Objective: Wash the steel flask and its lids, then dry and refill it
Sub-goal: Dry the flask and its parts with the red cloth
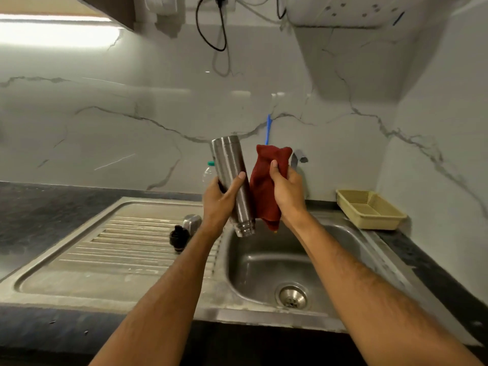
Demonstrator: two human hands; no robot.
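Steel flask upside-down, lidless, wet; red cloth alongside.

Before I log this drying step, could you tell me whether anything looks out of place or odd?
Nothing alarming. The steel flask is held upside down over the sink by the left hand, apparently to drain; the right hand grips a red cloth.

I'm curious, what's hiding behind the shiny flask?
Behind the flask, a clear plastic bottle with a green cap peeks out. The flask and the left hand cover most of it.
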